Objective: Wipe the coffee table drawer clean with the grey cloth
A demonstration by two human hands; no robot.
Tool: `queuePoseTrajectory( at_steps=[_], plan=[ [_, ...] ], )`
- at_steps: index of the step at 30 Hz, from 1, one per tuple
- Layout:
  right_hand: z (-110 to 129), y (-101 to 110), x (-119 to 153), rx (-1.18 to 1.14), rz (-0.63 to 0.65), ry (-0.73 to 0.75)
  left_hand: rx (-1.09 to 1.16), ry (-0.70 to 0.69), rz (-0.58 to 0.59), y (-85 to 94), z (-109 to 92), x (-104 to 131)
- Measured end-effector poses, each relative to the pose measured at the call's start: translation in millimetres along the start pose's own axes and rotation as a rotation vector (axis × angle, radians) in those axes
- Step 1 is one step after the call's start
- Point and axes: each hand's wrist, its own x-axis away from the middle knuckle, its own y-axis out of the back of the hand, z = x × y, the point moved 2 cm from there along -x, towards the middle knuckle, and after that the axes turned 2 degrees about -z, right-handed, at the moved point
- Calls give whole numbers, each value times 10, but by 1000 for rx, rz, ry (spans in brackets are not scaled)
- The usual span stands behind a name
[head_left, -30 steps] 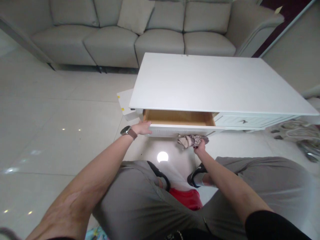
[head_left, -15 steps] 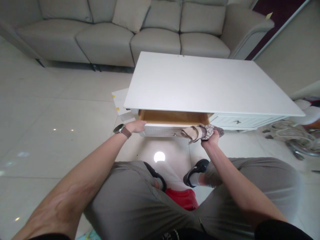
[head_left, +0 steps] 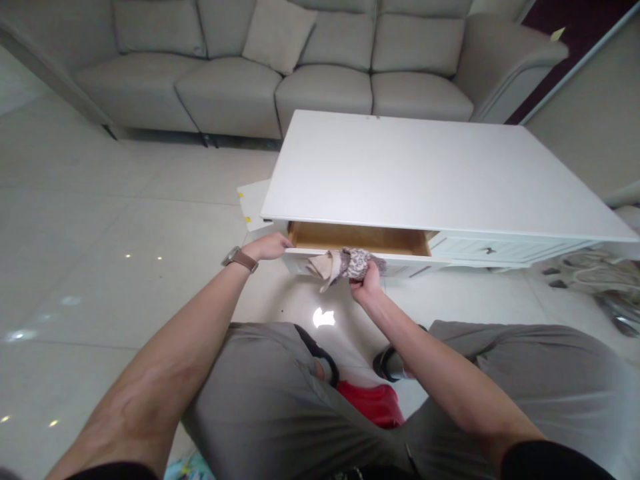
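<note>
The drawer (head_left: 400, 244) of the white coffee table (head_left: 420, 173) is pulled partly out, and its bare wooden inside shows. At the drawer's front left corner, my left hand (head_left: 267, 246) has its fingers closed on the top edge. In front of the drawer's face, my right hand (head_left: 369, 283) grips a bunched beige and brown patterned cloth (head_left: 353, 264). One loose end of the cloth hangs to the left, and it covers the middle of the drawer front.
A second, closed drawer (head_left: 500, 248) is on the right. A long grey sofa (head_left: 320, 93) stands behind the table. White panels (head_left: 254, 200) lie by its left end. A red object (head_left: 373, 403) is on the floor between my legs. Coiled hoses or cables (head_left: 587, 273) lie at right.
My right hand has moved left along the drawer front with the cloth. My left hand stays at the drawer's corner. The view has shifted slightly.
</note>
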Motion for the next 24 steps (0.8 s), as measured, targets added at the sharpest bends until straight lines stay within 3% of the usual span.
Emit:
queuePoseTrajectory(
  at_steps=[3,7,12,16,20,24],
  plan=[
    [-505,-366,136,-12,110,-121,46,35,-23,-3,37,2],
    [-1118,-731,161,-25,252,-160,128,35,-23,6,70,46],
    [-1733,-793,-33,6,175,-138,194,12,18,10,59,76],
    [-2099,-728,-253,-1,85,-153,95,40,7,1,57,-15],
    [-2145,-530,-436,43,-99,-190,-21,5,-19,12,24,-66],
    [-1690,-111,-702,143,-108,-130,-69,-11,-29,28,-36,-11]
  ],
)
